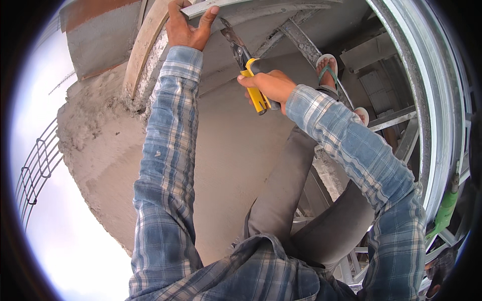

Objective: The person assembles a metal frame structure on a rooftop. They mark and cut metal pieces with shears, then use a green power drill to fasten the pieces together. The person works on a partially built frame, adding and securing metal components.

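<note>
My left hand (188, 30) is at the top of the view, closed round a thin pale metal strip (203, 7), its thumb on one side and fingers on the other. The strip runs off past the top edge. Just to the right, my right hand (271, 88) grips yellow-and-black-handled tin snips (256, 88). Their dark metal jaws (227, 30) point up and left toward the strip, a short gap from my left thumb. Whether the blades are parted is hard to make out.
Below my arms lies a grey concrete surface (226, 160) with a rough broken edge at left. A curved board (143, 50) stands beyond. Metal framing (301, 37) crosses the upper right. My sandalled feet (326, 67) rest among the bars. A green power tool (444, 213) hangs at far right; rebar (37, 168) is at left.
</note>
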The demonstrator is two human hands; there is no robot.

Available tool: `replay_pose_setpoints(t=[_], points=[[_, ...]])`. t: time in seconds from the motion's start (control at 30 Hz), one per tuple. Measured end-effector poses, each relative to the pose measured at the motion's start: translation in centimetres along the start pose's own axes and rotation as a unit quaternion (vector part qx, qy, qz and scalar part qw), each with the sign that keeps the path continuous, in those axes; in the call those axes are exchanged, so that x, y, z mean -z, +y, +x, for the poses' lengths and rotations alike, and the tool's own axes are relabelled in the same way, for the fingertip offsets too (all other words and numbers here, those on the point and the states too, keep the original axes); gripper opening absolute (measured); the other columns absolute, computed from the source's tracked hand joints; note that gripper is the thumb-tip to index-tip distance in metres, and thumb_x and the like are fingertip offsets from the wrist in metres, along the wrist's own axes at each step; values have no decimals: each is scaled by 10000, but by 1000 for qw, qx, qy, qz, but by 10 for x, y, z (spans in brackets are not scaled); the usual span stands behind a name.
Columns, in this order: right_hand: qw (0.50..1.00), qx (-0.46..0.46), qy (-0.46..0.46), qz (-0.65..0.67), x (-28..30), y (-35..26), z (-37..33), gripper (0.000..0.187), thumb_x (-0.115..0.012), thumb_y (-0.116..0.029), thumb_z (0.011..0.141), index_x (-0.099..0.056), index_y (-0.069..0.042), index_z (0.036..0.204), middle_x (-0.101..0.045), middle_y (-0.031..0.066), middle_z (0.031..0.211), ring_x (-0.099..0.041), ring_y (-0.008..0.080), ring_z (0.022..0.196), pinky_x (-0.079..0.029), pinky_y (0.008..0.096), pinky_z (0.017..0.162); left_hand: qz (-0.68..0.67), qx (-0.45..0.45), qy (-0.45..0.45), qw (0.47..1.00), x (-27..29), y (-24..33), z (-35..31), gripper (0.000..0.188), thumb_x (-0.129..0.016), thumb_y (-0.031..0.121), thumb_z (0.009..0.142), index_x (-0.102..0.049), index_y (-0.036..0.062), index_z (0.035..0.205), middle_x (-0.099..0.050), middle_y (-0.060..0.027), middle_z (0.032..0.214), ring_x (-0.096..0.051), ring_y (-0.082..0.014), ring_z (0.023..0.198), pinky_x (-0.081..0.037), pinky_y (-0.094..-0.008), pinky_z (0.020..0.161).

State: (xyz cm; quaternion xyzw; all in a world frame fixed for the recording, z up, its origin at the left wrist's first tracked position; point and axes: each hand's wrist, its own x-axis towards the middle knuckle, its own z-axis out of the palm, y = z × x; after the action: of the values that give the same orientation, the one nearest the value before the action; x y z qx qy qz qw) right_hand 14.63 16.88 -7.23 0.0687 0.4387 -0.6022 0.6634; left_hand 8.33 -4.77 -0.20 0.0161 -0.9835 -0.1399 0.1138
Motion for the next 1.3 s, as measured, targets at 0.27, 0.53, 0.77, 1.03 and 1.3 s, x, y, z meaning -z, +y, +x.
replay_pose_setpoints(t=[0.27, 0.53, 0.77, 1.03, 1.3], points=[[1000, 4, -17, -3, 9, -13, -18, 407, -612, -364, 859, -598, -5, 1051, -638, 152, 980, -667, 206, 862, -546, 365, 765, 39, 53, -13, 998, -2, 9, 0, 737, -738, 645, 763, -494, 20, 1070, -609, -119, 640, -591, -233, 530, -498, -365, 519], [991, -44, -49, 113, 7, -22, -23, 334, -568, -256, 810, -552, -51, 1074, -611, 121, 985, -666, 232, 864, -520, 380, 773, 19, 52, 1, 998, -3, 18, 0, 717, -750, 638, 754, -492, 32, 1039, -589, -112, 621, -595, -259, 545, -493, -394, 533], [1000, -21, -4, 2, -10, -13, -14, 368, -737, -292, 802, -571, -20, 988, -574, 75, 841, -581, 156, 658, -481, 291, 583, 35, 71, -37, 996, 2, 15, 0, 753, -753, 648, 744, -465, 35, 1073, -608, -129, 659, -627, -254, 575, -521, -371, 539], [991, 45, 116, 49, -62, 39, 57, 250, -708, -214, 833, -591, -17, 932, -574, 68, 753, -586, 162, 682, -488, 334, 642, 16, -28, 18, 999, -4, 17, 5, 538, -792, 272, 765, -455, 14, 1096, -548, -205, 925, -570, -354, 846, -456, -440, 749], [991, 60, 20, 120, -50, 38, 32, 279, -688, -155, 812, -583, -3, 1021, -648, 105, 918, -646, 198, 785, -519, 345, 739, 55, -55, -24, 997, 0, 3, -7, 646, -741, 523, 799, -477, 8, 1087, -626, -162, 883, -609, -255, 730, -496, -359, 649]])
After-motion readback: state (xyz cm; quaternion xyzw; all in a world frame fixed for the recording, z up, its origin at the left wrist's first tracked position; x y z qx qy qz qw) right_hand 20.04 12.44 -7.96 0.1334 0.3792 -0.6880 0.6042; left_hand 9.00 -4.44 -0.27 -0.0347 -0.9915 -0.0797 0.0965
